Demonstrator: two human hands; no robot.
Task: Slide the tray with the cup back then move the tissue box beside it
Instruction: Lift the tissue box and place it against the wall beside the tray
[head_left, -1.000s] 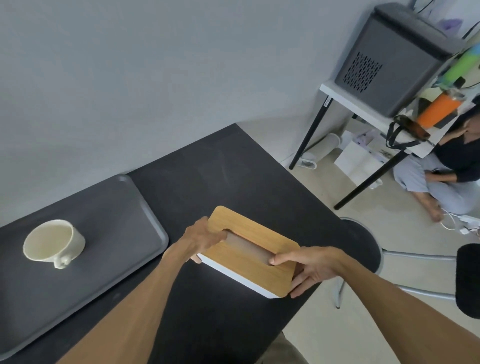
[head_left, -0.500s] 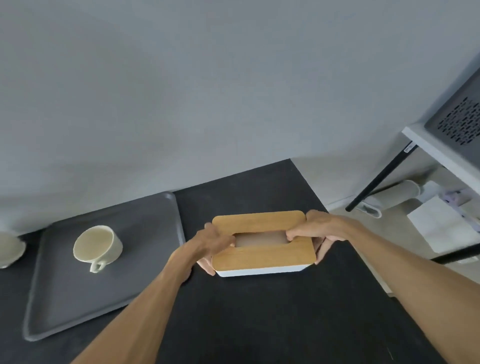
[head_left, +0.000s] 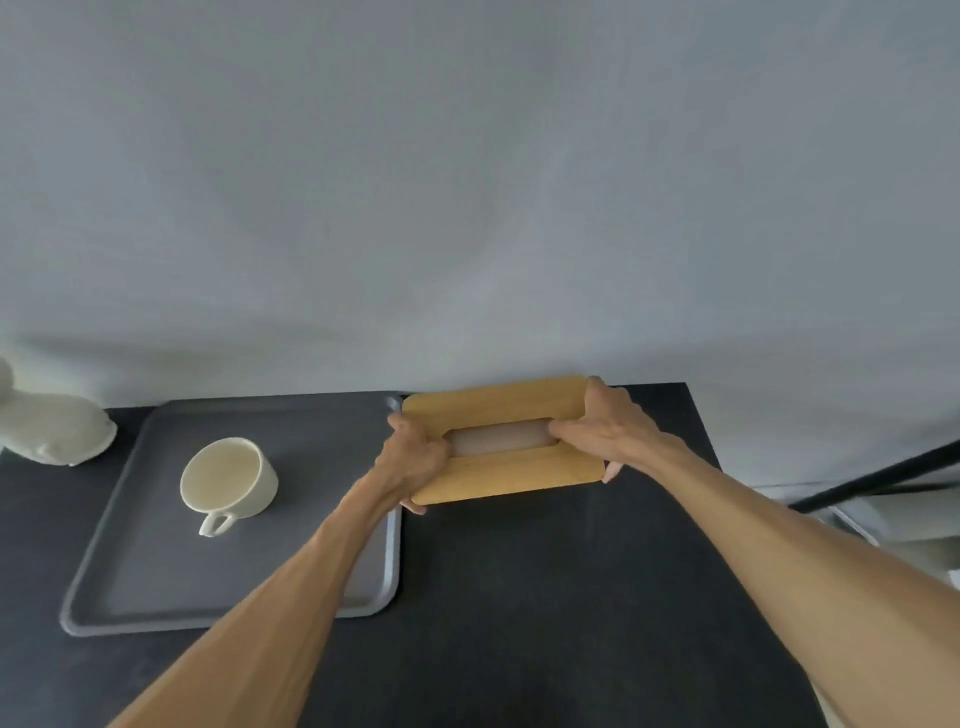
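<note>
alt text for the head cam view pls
Both hands, left hand and right hand, grip the ends of a wood-topped tissue box at the back of a black table, just right of a grey tray holding a cream cup.

A plain pale grey wall (head_left: 467, 182) fills the view from nine to three o'clock, evenly lit; a matte black tabletop (head_left: 519, 597) butts against it; a slanted black metal leg (head_left: 872, 475) crosses at three o'clock.
</note>
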